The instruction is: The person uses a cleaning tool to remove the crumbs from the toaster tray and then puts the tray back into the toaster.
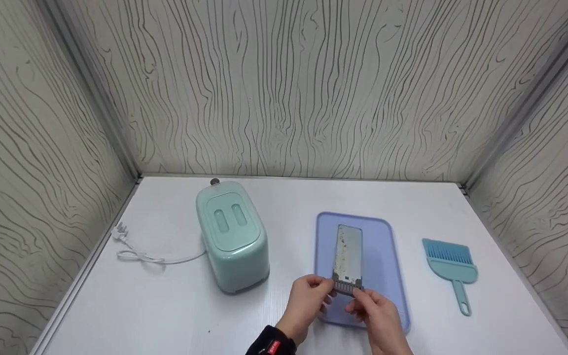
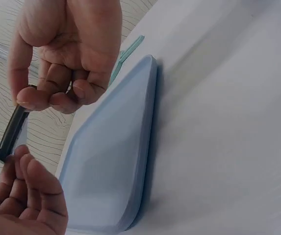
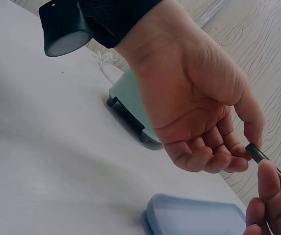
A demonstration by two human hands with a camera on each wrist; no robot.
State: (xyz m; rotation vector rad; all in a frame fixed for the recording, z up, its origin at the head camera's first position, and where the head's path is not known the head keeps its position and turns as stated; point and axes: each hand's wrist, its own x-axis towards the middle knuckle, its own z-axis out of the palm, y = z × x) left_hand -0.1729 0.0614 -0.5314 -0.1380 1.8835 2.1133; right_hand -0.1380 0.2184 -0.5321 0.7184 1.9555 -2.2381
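Observation:
Both my hands hold a toaster crumb tray (image 1: 351, 251), a long metal plate with crumbs scattered mostly along its left side. My left hand (image 1: 307, 300) pinches the left end of its dark grey handle (image 1: 346, 287) between thumb and fingers. At the other end, my right hand (image 1: 378, 309) pinches the same handle. The crumb tray points away from me, over a lavender plastic tray (image 1: 380, 281). In the left wrist view the handle (image 2: 13, 128) appears edge-on, raised above the lavender tray (image 2: 115, 147).
A mint-green toaster (image 1: 239, 266) with a lid on top stands to the left. Its white cord and plug (image 1: 138, 255) trail further left. On the right lies a small brush (image 1: 451, 266) with blue bristles. Patterned panels (image 1: 284, 88) enclose the white table (image 1: 165, 305).

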